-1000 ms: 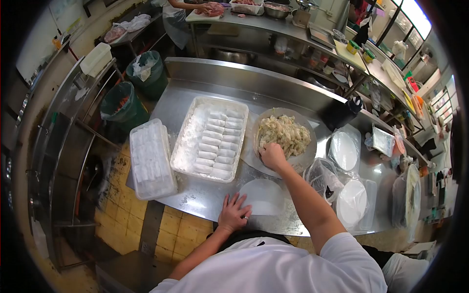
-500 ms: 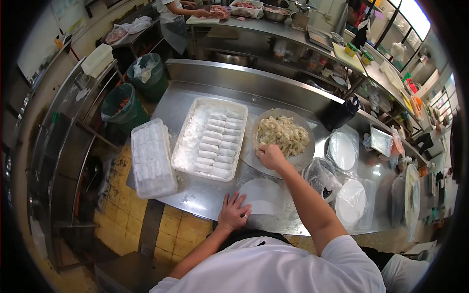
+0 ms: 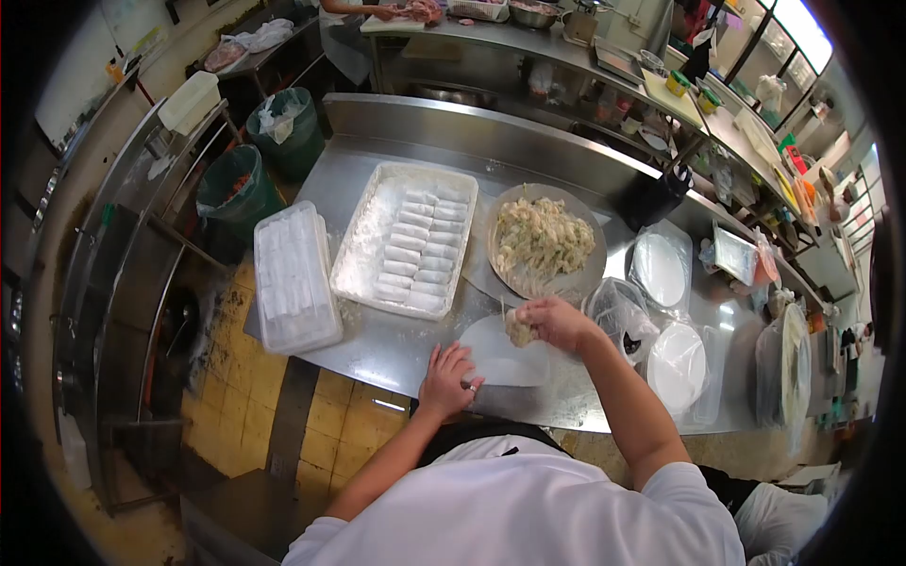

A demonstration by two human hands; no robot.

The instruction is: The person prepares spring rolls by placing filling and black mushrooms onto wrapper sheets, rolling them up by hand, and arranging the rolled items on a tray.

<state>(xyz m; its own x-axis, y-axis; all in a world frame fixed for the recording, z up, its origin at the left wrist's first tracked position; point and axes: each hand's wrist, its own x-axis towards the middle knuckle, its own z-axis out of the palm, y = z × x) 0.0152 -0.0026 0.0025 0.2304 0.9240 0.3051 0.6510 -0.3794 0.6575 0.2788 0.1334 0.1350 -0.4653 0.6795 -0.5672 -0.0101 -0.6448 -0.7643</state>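
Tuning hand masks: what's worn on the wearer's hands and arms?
Left hand: ungloved, with what looks like a ring. Right hand: ungloved, no ring discernible. Forearms uncovered, no watch visible; white short sleeves, no markings visible.

My bare left grip (image 3: 451,380) lies low and palm down, open, its fingers slightly apart and pointing forward. My left forearm (image 3: 387,467) slants up to it from my side. My bare right grip (image 3: 557,325) is raised a little farther forward, fingertips drawn together in a pinch and turned inward, with my right arm (image 3: 637,406) reaching forward and inward, elbow slightly bent.
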